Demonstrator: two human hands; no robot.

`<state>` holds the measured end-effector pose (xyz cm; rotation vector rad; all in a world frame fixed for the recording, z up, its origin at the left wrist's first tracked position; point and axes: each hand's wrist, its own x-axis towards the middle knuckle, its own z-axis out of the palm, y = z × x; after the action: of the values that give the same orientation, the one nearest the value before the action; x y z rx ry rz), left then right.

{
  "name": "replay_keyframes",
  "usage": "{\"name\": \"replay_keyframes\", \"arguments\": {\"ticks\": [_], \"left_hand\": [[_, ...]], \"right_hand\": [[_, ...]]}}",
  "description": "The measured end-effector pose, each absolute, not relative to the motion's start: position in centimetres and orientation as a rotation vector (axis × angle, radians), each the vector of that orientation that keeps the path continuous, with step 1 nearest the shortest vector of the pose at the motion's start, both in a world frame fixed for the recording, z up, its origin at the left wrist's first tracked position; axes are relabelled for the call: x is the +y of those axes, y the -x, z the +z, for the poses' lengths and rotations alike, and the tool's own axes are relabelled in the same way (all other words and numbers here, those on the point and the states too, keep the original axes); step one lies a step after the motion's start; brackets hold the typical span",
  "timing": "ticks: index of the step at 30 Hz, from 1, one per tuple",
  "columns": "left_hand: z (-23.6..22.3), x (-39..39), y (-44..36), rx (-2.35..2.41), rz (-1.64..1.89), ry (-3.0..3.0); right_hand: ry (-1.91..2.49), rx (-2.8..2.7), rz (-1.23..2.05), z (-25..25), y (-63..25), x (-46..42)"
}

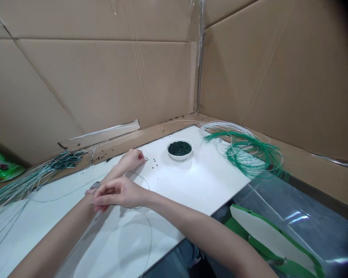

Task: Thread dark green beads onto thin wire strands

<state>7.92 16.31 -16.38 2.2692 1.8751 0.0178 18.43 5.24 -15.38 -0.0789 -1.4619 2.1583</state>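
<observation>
My left hand (132,159) rests on the white board with its fingers curled closed, just beside several small black beads (153,163). Whatever lies between those fingertips is hidden. My right hand (120,193) crosses over the left forearm, near a watch (95,185) on that wrist. Thumb and fingers of the right hand are pinched together, apparently on a thin strand (150,231) that loops around this hand and hangs toward the board's front edge. A white bowl (179,157) full of dark green-black beads (179,148) stands to the right of the left hand.
Green strands (249,150) and white strands (220,125) lie coiled at the board's right corner. Beaded strands (65,160) are bundled at left, by a green packet (2,164). Cardboard walls (104,77) enclose the white board (203,185). A green-and-white chair (272,235) stands at lower right.
</observation>
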Motion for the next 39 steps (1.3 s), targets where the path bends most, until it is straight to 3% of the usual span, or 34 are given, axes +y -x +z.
{"name": "replay_keyframes", "arguments": {"ticks": [16,22,30,39], "left_hand": [[-17.8,15.6,-9.2,1.894,0.285,-2.067],[-16.8,13.1,-7.0,1.714,0.658,-1.843],[-16.0,2.4,-4.8,1.388,1.377,-1.286],[-17.4,-1.1,-5.4,1.139,1.586,-0.931]], "right_hand": [[0.134,-1.482,2.034,-16.4,-18.3,5.4],[0.261,-1.485,1.831,-16.6,-18.4,6.1],[0.472,-1.471,1.413,-16.3,-19.2,5.5],[0.501,-1.708,1.301,-16.5,-19.4,3.5]]}}
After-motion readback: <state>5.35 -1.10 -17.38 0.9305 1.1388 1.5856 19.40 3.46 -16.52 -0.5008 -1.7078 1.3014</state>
